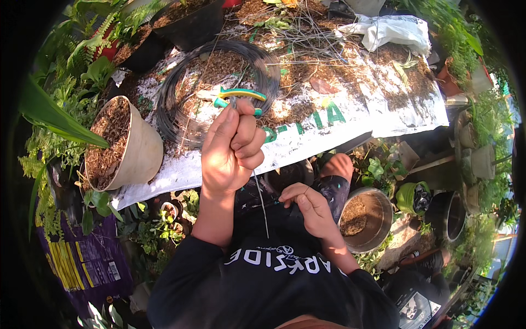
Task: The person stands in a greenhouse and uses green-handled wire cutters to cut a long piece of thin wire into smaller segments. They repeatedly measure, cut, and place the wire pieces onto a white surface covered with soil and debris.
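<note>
My left hand (232,152) is raised over the near edge of a white woven sack (287,154), its fingers closed round a grey wire (261,203) that hangs below the fist. Just beyond its fingertips are pliers (240,93) with green and yellow handles, over a large coil of dark wire (164,103); whether the hand touches them is unclear. Lower and to the right, before my dark shirt, my right hand (308,207) has thumb and forefinger together on what looks like a very thin dark wire.
A pale pot (141,152) of brown fibre stands left of the sack. Loose cut wires (304,37) and a crumpled white bag (394,31) lie at the back. A round pot (370,234) is by my right forearm. Another person's dark-clothed leg (427,267) shows lower right.
</note>
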`<state>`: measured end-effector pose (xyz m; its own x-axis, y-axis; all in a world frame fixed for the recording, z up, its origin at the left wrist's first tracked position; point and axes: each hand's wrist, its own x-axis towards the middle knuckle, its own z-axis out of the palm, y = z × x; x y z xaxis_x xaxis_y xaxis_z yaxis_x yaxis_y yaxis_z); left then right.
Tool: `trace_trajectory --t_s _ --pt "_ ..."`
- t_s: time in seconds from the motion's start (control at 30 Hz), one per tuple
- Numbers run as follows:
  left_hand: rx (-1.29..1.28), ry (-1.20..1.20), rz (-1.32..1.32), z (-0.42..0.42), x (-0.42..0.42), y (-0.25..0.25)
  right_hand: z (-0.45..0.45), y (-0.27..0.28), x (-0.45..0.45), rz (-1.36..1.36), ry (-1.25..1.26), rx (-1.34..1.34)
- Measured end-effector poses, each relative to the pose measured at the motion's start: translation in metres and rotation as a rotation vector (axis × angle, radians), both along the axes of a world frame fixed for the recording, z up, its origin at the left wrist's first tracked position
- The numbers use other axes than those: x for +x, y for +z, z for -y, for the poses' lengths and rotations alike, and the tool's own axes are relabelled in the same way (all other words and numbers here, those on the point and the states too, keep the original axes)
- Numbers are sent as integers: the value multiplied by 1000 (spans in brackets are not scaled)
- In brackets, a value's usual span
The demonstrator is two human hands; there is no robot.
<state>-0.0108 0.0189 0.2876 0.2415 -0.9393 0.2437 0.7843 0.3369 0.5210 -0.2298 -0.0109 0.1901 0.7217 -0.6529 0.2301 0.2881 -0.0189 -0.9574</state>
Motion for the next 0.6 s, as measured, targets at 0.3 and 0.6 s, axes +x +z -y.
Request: trace_trajectory --t_s 0.3,0.6 --pt "42 129 55 -57 43 14 115 213 -39 156 -284 2" --pt "206 145 30 -68 35 13 383 333 63 559 459 492"
